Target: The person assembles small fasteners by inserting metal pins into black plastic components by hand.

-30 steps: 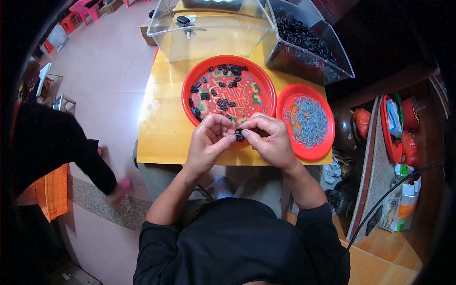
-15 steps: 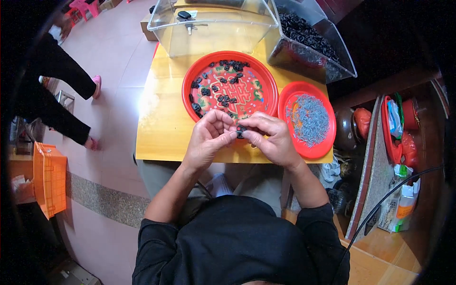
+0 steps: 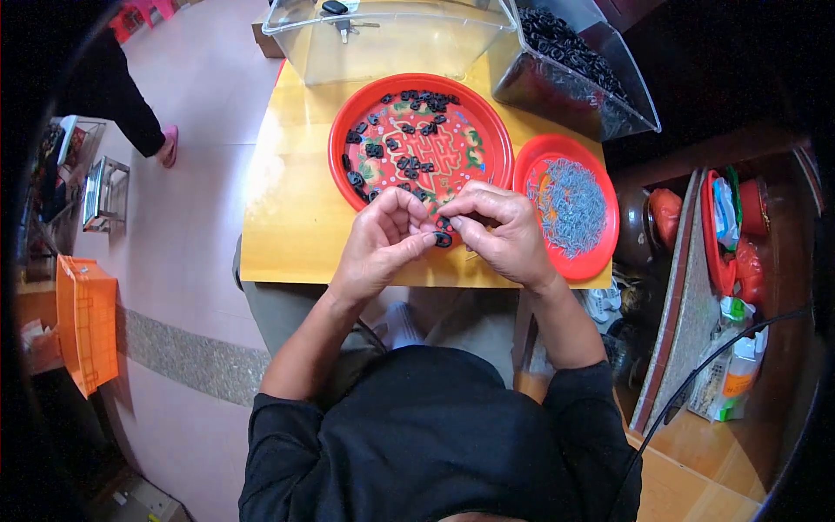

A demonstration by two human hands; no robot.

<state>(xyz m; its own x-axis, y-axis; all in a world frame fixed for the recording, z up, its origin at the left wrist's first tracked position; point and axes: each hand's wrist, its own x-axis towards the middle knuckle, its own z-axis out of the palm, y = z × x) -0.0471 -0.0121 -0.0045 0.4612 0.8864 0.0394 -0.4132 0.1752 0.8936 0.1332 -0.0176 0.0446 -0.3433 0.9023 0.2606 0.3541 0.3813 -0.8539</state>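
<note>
Two hands, left hand [image 3: 383, 244] and right hand [image 3: 500, 230], pinch one small black part [image 3: 442, 238] at six o'clock of the large red plate [image 3: 348, 113].

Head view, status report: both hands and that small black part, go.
Left hand and right hand both pinch small black part above table edge. Large red plate just beyond. Nothing in the way.

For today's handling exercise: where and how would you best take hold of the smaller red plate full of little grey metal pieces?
Probably by the raised rim of the smaller red plate, on its right edge, coming from the right. The right hand covers its near left side, the large red plate crowds its left, and the loose grey metal pieces fill the middle, so keep it level.
</note>
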